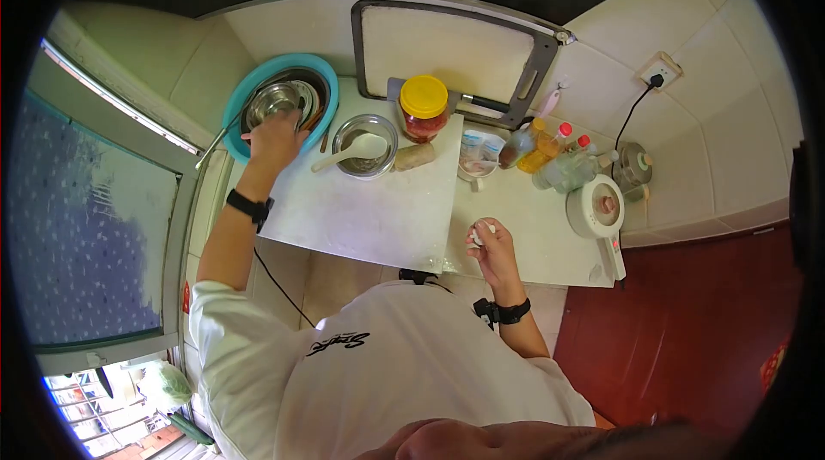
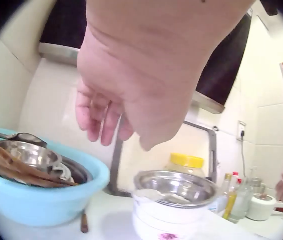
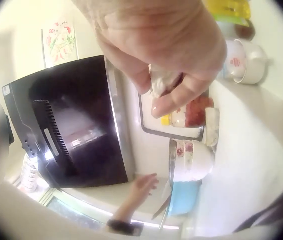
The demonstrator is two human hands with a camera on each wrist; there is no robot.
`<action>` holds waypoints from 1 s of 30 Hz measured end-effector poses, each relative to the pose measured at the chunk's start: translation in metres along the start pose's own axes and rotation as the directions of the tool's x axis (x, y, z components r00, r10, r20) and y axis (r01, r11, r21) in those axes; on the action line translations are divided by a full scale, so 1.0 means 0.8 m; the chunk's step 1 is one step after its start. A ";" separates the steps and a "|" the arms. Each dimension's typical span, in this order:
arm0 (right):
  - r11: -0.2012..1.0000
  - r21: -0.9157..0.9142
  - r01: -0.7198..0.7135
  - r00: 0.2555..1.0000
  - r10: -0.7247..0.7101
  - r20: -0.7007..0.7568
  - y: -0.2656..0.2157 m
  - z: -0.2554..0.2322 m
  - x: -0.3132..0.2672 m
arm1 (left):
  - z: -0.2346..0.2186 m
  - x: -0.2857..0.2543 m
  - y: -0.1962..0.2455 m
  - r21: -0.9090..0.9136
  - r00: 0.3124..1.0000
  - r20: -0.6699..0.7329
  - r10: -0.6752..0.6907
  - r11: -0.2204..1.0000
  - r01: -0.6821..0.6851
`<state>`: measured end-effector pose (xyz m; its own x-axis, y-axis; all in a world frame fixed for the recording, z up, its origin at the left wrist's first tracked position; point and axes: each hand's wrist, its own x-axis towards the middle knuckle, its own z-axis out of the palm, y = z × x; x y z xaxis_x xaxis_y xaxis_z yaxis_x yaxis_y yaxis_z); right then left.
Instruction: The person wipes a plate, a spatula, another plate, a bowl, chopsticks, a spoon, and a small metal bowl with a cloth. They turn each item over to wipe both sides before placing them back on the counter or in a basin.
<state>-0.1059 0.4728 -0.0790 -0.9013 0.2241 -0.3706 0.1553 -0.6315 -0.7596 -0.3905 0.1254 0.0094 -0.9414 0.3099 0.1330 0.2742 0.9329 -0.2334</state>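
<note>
My left hand [image 1: 277,144] is over the blue basin [image 1: 234,108] of metal bowls and utensils. In the left wrist view the same hand [image 2: 136,75] hangs in the air with loosely bent fingers, holding nothing visible, above and right of the basin [image 2: 99,175]. My right hand [image 1: 496,255], over the counter's front edge, pinches a small crumpled white thing [image 3: 162,80] between thumb and fingers; what it is I cannot tell. Beside the basin stands a metal bowl [image 1: 394,151] with a white spoon [image 1: 368,146] across it.
Right of the bowl are a beige roll-shaped thing [image 1: 414,158] and a yellow-lidded jar [image 1: 424,99]. Behind, a cutting board [image 1: 443,43] leans on the wall near a knife [image 1: 485,103]. A white cup [image 1: 478,170], bottles [image 1: 543,151] and a white electric pot [image 1: 584,209] stand farther right.
</note>
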 end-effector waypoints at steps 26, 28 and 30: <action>0.986 -0.118 -0.116 0.993 0.116 -0.005 0.033 0.001 0.013 | -0.003 -0.036 0.085 -0.418 0.975 0.117 0.188 0.900 -0.123; 0.976 -0.210 -0.048 0.999 0.046 -0.013 0.027 0.019 0.018 | -0.001 -0.037 0.081 -0.421 0.976 0.114 0.184 0.899 -0.121; 0.926 -0.367 0.090 0.996 -0.086 0.027 0.022 0.044 0.035 | 0.009 -0.037 0.077 -0.434 0.981 0.053 0.186 0.889 -0.146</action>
<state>-0.1422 0.4419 -0.0840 -0.9218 0.2579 -0.2894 0.2111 -0.2922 -0.9328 -0.3469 0.1719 -0.0161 -0.8828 0.4684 0.0363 0.4661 0.8638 0.1913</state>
